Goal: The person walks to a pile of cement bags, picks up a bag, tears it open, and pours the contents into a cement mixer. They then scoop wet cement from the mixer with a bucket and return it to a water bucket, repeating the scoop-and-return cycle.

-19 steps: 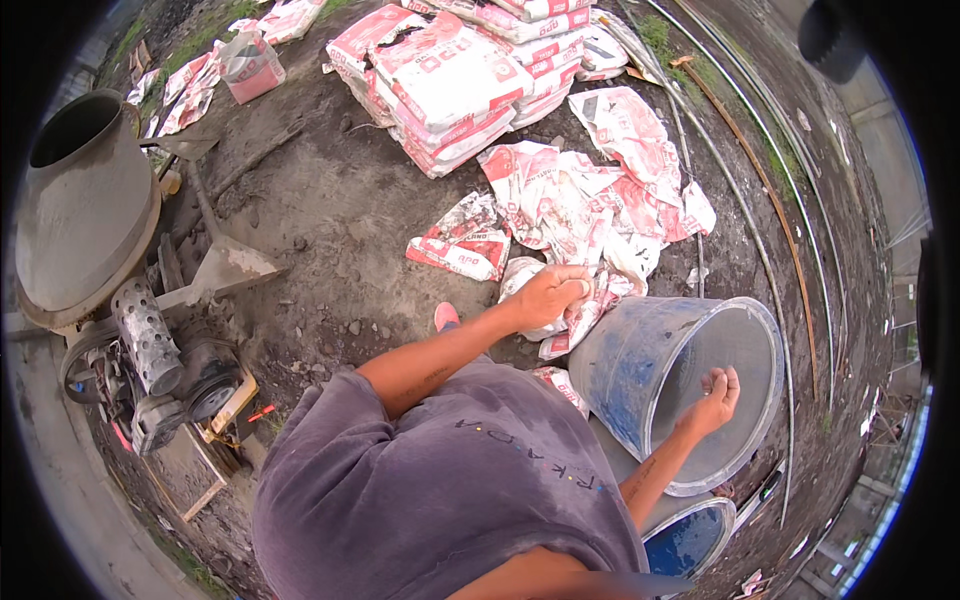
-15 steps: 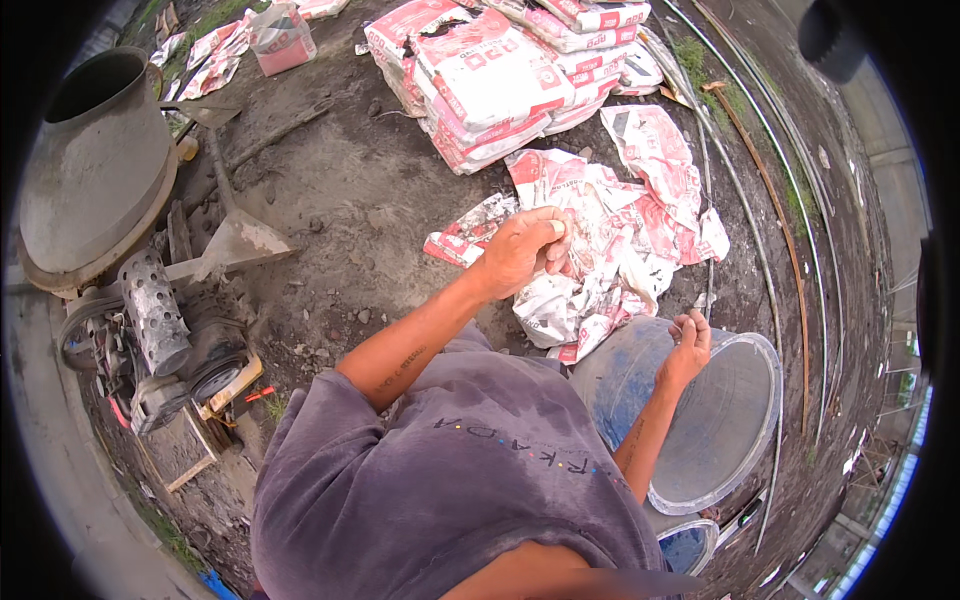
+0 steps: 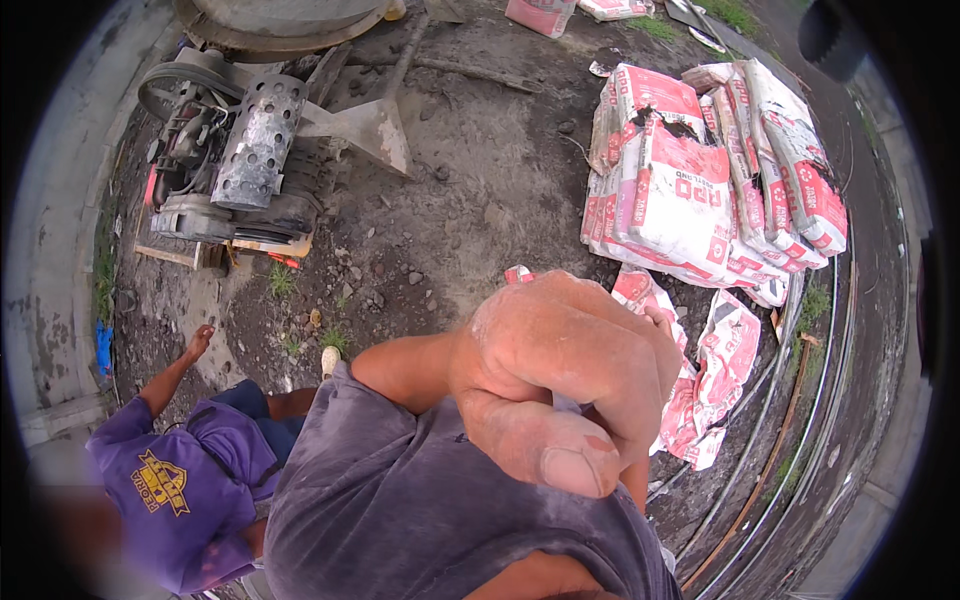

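Note:
My left hand (image 3: 565, 385) is raised very close to the view, in front of my grey shirt (image 3: 430, 490). Its fingers are curled in, with the thumb pressed against them. A small pale spot shows between thumb and fingers, too little to name. Of my right arm only a strip of forearm (image 3: 636, 482) appears below the left hand; the right hand's fingers are hidden behind it. Beyond my hand, crumpled red-and-white paper sacks (image 3: 725, 350) lie on the ground, partly covered by it.
Filled cement bags (image 3: 685, 190) are stacked at the far right. An engine with a perforated metal cover (image 3: 258, 145) stands at the left, beside a mixer drum (image 3: 280, 25) and a shovel (image 3: 375, 135). A person in a purple shirt (image 3: 185, 490) is at lower left. Long rods (image 3: 800, 440) run along the right.
My left hand has come up close to the view, fingers curled. The view has turned, bringing a person in at lower left. The large tub and my right hand no longer show.

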Demonstrator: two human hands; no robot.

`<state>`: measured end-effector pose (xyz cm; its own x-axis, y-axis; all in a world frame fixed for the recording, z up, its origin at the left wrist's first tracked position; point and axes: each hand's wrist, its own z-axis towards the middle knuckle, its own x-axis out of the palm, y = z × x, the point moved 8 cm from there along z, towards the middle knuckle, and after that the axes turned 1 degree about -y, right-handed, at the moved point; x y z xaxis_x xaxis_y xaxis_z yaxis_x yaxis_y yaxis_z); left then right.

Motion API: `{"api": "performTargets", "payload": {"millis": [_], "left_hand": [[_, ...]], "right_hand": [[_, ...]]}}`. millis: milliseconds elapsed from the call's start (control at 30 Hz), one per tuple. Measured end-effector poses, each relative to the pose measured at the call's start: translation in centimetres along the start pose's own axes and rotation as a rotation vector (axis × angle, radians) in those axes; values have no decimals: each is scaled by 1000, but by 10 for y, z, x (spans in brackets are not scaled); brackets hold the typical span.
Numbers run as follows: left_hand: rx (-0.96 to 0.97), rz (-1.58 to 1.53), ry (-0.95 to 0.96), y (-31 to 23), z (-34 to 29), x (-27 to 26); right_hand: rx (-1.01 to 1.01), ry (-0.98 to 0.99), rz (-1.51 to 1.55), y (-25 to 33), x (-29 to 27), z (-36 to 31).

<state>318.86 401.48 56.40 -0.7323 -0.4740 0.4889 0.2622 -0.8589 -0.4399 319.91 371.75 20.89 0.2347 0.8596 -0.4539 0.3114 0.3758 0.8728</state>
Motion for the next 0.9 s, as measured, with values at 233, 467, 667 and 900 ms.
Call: {"api": "performTargets", "payload": {"millis": [233, 467, 667, 900], "left_hand": [[282, 304, -236, 28, 63, -4], [439, 485, -270, 142, 153, -37], [336, 791, -208, 172, 189, -45], [-487, 954, -752, 256, 53, -202]], "right_hand": [[-29, 243, 186, -11, 54, 122], [84, 380, -246, -255, -13, 264], [-167, 882, -1249, -391, -100, 298], [-140, 651, -746, -281, -50, 338]]}}
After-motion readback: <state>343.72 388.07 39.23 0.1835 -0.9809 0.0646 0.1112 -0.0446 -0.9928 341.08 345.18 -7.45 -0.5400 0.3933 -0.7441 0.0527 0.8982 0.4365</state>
